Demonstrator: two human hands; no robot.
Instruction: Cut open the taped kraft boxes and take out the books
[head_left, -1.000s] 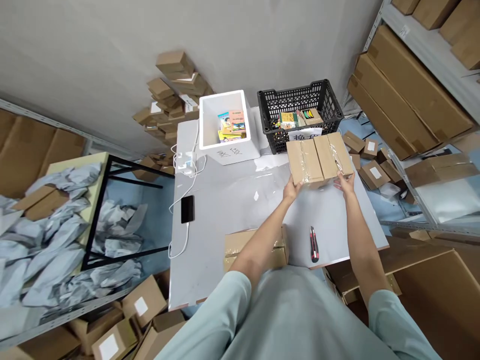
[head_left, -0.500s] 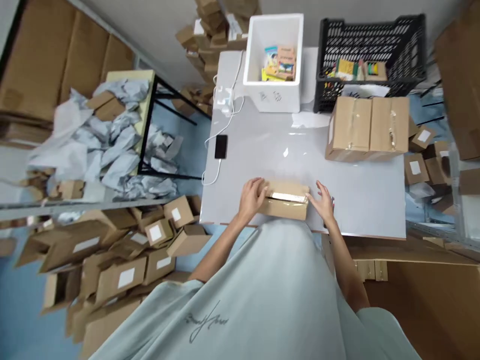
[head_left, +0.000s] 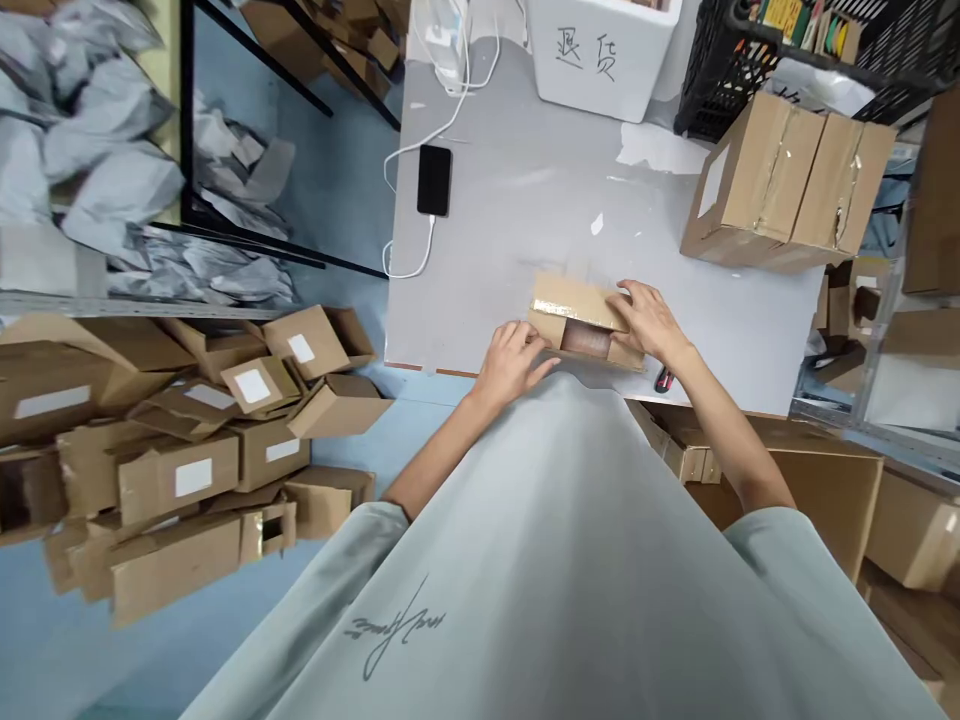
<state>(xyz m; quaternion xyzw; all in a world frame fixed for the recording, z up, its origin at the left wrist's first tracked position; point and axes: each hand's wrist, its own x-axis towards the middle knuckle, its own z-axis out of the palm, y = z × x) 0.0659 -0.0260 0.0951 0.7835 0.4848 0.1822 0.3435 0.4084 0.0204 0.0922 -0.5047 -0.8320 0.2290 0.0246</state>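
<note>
A small cardboard box [head_left: 574, 293] lies near the front edge of the table. Its top is parted, with flaps raised around a gap that shows part of the inside; what is in there I cannot make out. Shiny tape runs along the far flap. My left hand [head_left: 511, 362] grips the box's left end, fingers at the corner and thumb along the near side. On the right, my right hand [head_left: 651, 318] holds the flaps at that end between curled fingers and thumb. A red and black box cutter [head_left: 664, 379] rests just right of the box.
A phone [head_left: 434, 180] on a white cable lies at the left of the grey table [head_left: 510, 200]. Toward the back stand a white bin [head_left: 600, 60], a black crate [head_left: 701, 95] and two taped cartons [head_left: 780, 180]. Many opened boxes [head_left: 180, 470] are piled at the lower left.
The closed, taped box top has come apart, showing the inside. Both hands now hold the box ends, and the right has moved in onto the flaps. My view has tilted down and closer.
</note>
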